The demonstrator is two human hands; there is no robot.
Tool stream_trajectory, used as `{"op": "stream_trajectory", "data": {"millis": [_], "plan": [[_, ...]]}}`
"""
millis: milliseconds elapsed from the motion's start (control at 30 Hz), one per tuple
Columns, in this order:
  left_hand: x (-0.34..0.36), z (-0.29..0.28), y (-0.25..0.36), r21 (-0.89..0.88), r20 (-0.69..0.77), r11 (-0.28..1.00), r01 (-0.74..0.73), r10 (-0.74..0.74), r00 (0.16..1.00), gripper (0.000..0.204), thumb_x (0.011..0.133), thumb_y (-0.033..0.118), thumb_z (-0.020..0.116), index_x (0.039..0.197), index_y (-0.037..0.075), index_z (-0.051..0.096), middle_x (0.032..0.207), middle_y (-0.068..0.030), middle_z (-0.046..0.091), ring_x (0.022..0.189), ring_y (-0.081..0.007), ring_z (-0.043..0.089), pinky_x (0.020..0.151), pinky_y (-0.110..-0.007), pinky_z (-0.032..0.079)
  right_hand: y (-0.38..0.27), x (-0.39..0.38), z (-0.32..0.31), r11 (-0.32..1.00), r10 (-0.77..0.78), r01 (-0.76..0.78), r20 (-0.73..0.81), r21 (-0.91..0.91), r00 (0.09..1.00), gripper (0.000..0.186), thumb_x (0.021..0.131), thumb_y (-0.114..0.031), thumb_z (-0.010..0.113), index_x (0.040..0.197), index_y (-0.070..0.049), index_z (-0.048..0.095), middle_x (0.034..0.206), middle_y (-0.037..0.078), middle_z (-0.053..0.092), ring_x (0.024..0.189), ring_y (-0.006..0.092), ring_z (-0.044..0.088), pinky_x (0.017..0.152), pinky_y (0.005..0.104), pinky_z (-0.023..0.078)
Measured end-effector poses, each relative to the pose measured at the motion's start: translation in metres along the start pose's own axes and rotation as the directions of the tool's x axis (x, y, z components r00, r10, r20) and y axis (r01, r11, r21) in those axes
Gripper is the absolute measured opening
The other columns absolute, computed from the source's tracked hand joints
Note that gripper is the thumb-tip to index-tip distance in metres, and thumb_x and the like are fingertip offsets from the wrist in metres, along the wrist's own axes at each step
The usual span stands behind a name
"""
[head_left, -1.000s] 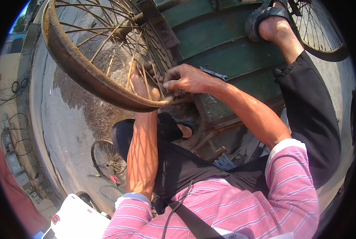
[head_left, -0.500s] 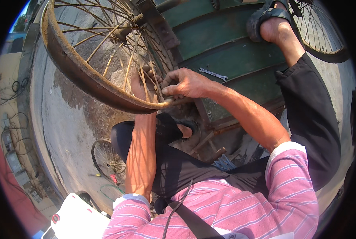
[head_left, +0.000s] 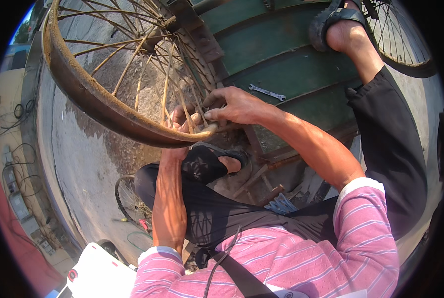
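A rusty spoked wheel (head_left: 90,92) with a bare, tyreless rim fills the upper left. My left hand (head_left: 183,119) reaches up behind the rim, its fingers bent in among the spokes close to the rim. From the right, my right hand (head_left: 236,105) meets it there, thumb and forefinger pinched at a spoke (head_left: 198,105) just above the rim. The two hands' fingertips nearly touch. Rim and spokes cover part of the left hand, and whatever small part may lie between the fingertips is hidden.
A green ribbed metal cart bed (head_left: 286,74) carries a wrench (head_left: 266,92). My sandalled foot (head_left: 343,32) rests near its far side, beside another spoked wheel (head_left: 405,39). A smaller wheel (head_left: 132,198) lies on the ground at left, near a white object (head_left: 102,273).
The rusty wheel has turned slightly, its rim shifting left and down. My left hand has moved lower along the spokes, closer to my right fingertips, while my right hand barely moved.
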State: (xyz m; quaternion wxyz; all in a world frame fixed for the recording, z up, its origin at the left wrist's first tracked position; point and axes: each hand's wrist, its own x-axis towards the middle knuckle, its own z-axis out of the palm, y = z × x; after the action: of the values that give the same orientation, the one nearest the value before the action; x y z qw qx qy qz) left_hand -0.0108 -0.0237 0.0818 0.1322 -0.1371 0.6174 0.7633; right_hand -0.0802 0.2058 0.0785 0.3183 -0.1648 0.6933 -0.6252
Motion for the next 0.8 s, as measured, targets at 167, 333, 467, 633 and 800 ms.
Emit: {"op": "stream_trajectory", "data": {"millis": [167,333,467,633,800], "plan": [[0.006,-0.013,-0.006,-0.121,0.12,0.992,0.038,-0.023,0.993,0.047,0.098,0.014,0.08,0.14,0.002,0.062,0.122,-0.0088,0.073,0.105,-0.0172,0.073,0.089,-0.032,0.063,-0.002,0.001,0.01,0.99,-0.11,0.097,-0.119,-0.106,0.987,0.043,0.088,-0.024,0.086,0.114,0.006,0.069,0.096,0.017,0.074,0.087,0.0242,0.07,0.078,0.0399,0.056],[0.002,-0.011,-0.006,-0.199,0.192,0.979,0.034,0.005,0.981,0.053,0.1,0.022,0.077,0.144,-0.002,0.059,0.122,-0.0098,0.074,0.107,-0.0185,0.074,0.093,-0.033,0.063,-0.009,-0.008,0.024,0.969,-0.174,0.117,-0.269,-0.217,0.947,0.041,0.085,-0.023,0.088,0.103,0.007,0.067,0.094,0.02,0.073,0.088,0.0256,0.071,0.078,0.0401,0.056],[0.004,-0.012,-0.008,-0.085,0.22,0.996,-0.001,0.02,0.975,0.055,0.099,0.024,0.078,0.145,-0.002,0.058,0.123,-0.0101,0.074,0.109,-0.0188,0.073,0.093,-0.032,0.063,-0.01,-0.011,0.015,0.996,-0.064,0.052,-0.185,-0.07,0.981,0.036,0.09,-0.021,0.084,0.109,0.008,0.07,0.091,0.017,0.076,0.083,0.0203,0.072,0.076,0.0375,0.057],[0.003,-0.008,-0.003,-0.144,0.214,0.99,0.0,0.031,0.976,0.048,0.101,0.015,0.076,0.144,0.003,0.061,0.122,-0.0079,0.073,0.107,-0.0167,0.073,0.091,-0.031,0.063,-0.008,-0.011,0.013,0.999,-0.031,0.033,-0.159,0.014,0.987,0.029,0.098,-0.017,0.077,0.113,0.007,0.075,0.092,0.011,0.077,0.083,0.0153,0.069,0.077,0.0346,0.057],[0.002,-0.006,-0.008,-0.04,0.116,0.999,-0.03,0.035,0.993,0.035,0.103,0.018,0.075,0.134,0.005,0.067,0.119,-0.0069,0.073,0.102,-0.0139,0.071,0.088,-0.03,0.062,-0.016,-0.014,0.004,0.982,0.085,-0.079,-0.026,0.173,0.996,0.025,0.1,-0.014,0.074,0.114,0.006,0.076,0.095,0.01,0.077,0.086,0.0143,0.069,0.081,0.0325,0.057]]}}
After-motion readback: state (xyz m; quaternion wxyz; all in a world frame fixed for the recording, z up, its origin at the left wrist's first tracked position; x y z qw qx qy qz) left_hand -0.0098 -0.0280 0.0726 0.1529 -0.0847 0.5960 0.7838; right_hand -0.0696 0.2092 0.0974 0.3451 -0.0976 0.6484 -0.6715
